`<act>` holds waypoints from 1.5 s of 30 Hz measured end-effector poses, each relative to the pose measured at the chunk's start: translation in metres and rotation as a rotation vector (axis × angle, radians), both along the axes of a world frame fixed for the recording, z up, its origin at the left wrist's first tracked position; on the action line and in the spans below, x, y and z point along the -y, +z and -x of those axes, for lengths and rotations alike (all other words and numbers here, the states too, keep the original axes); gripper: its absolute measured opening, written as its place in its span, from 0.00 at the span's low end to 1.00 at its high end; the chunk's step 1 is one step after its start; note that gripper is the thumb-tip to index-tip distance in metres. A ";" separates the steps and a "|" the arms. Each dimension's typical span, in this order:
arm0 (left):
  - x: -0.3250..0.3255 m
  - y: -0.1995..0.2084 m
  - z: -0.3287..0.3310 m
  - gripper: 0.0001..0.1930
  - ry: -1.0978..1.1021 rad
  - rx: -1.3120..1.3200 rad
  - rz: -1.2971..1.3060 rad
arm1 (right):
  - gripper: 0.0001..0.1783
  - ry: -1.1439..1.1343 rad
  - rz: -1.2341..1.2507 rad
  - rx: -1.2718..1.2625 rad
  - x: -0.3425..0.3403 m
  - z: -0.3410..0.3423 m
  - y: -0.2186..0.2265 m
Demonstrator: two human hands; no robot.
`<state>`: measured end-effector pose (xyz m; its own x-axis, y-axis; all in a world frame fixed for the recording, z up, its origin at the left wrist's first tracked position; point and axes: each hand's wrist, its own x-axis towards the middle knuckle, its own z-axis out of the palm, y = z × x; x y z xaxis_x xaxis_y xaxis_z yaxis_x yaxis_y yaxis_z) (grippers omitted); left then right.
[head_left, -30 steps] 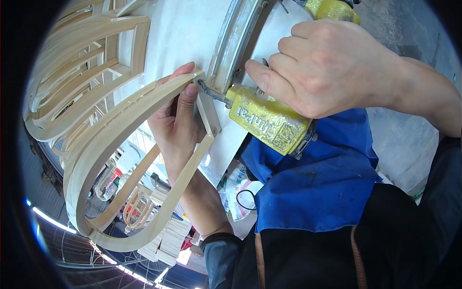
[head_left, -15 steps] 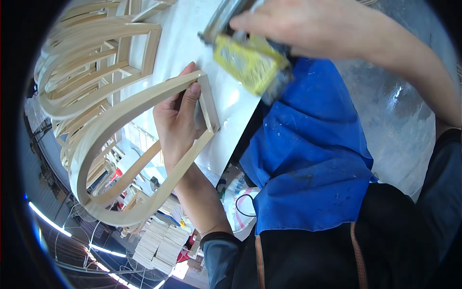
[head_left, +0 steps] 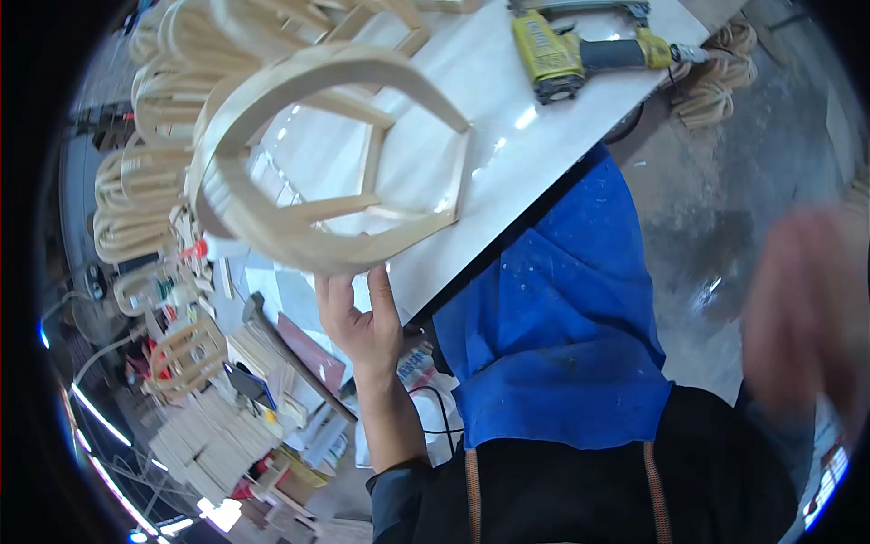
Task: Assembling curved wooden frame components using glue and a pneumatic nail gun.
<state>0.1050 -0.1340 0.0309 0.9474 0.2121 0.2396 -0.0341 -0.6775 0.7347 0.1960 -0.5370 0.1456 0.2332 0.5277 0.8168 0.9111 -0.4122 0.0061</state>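
A pale curved wooden frame (head_left: 362, 251), blurred along its rounded end, tilts above the white tabletop, its straight end toward the table's edge. Just below its near side is my left hand (head_left: 367, 331), palm showing, thumb and fingers spread apart. The fingertips meet the frame's lower edge and are partly hidden by it. Far to the right, over the floor, my right hand (head_left: 802, 308) is smeared by motion; its fingers cannot be made out. A yellow and black nail gun (head_left: 551, 56) lies at the far side of the tabletop, away from both hands.
Several similar wooden frames (head_left: 168, 91) are stacked at the far left. More bundled curved pieces (head_left: 711, 91) lie on the floor beyond the white table (head_left: 535, 150). A blue apron (head_left: 566, 317) covers my lap. Stacked boards (head_left: 213, 444) stand at the lower left.
The nail gun has left my right hand and lies on the table; that hand swung far right. The wooden frame has moved up and right, and my left hand has left its straight end.
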 end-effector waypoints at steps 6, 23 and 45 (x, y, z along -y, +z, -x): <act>-0.037 -0.014 0.025 0.21 0.166 -0.036 -0.467 | 0.19 0.101 -0.407 0.404 -0.020 0.039 0.028; -0.071 -0.010 0.034 0.13 0.104 -0.103 -0.645 | 0.26 0.029 -0.232 -0.381 -0.088 0.016 -0.019; 0.045 -0.001 0.053 0.09 -0.103 0.079 -0.032 | 0.10 0.119 -0.425 -1.230 -0.169 0.006 -0.122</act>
<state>0.0520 -0.1790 0.0302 0.9418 0.1057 0.3191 -0.1613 -0.6906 0.7050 0.1898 -0.3679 0.0232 0.9122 0.3518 0.2102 0.2576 -0.0933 -0.9618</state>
